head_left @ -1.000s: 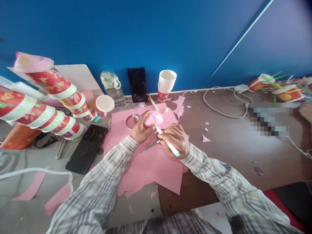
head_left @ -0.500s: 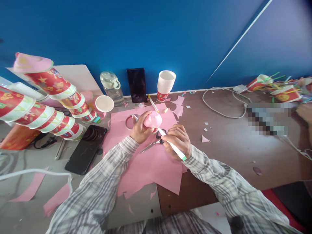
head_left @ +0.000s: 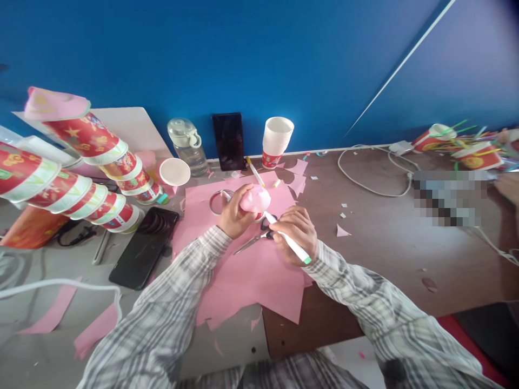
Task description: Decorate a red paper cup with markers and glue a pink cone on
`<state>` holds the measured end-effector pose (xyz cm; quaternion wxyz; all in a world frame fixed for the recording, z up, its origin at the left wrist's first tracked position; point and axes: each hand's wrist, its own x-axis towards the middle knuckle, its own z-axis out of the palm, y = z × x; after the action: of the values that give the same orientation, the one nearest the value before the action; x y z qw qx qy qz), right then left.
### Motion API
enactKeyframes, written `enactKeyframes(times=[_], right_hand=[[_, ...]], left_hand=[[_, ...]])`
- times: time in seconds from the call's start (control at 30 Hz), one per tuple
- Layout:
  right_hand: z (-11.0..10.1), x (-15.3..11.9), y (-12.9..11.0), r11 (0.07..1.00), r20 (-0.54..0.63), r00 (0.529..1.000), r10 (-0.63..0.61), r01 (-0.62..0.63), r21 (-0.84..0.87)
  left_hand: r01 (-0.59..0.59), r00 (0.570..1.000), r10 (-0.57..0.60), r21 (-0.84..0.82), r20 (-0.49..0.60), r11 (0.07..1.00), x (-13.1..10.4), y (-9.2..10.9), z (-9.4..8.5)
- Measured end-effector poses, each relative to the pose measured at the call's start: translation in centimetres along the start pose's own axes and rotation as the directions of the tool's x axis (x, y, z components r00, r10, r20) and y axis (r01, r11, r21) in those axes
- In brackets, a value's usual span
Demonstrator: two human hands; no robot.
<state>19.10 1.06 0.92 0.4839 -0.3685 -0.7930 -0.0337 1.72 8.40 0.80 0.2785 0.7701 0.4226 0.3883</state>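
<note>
Above the pink paper, my left hand grips a cup covered with pink paper; its red side shows a little below. My right hand is closed round a white marker with a green end, its tip close to the covered cup's lower right edge. Scissors lie partly open on the paper beneath the hands. A roll of tape rests left of my left hand. Behind the covered cup are a yellow-tipped marker and a small yellow-and-white cap.
Stacked red cups lean in at the left, near a black phone. A water bottle, an upright phone and white cups stand along the wall. A cable and cups of straws are at the right.
The view has shifted very slightly. Both hands keep their grips, and the marker tip stays close to the covered cup.
</note>
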Motion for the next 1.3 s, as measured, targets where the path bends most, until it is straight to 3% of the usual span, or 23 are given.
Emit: enactKeyframes(times=[0.67, 1.13, 1.3], right_hand=[[0.36, -0.12, -0.01, 0.998, 0.033, 0.999, 0.009, -0.011, 0.063], [0.12, -0.18, -0.13, 0.999, -0.002, 1.000, -0.009, 0.009, -0.034], [0.50, -0.27, -0.05, 0.999, 0.054, 0.998, -0.028, 0.030, -0.039]], left_hand=[[0.012, 1.000, -0.012, 0.010, 0.009, 1.000, 0.01, 0.00, 0.01], [0.010, 1.000, -0.010, 0.000, -0.001, 1.000, 0.02, 0.00, 0.09], [0.016, 1.000, -0.016, 0.010, 0.009, 1.000, 0.02, 0.00, 0.07]])
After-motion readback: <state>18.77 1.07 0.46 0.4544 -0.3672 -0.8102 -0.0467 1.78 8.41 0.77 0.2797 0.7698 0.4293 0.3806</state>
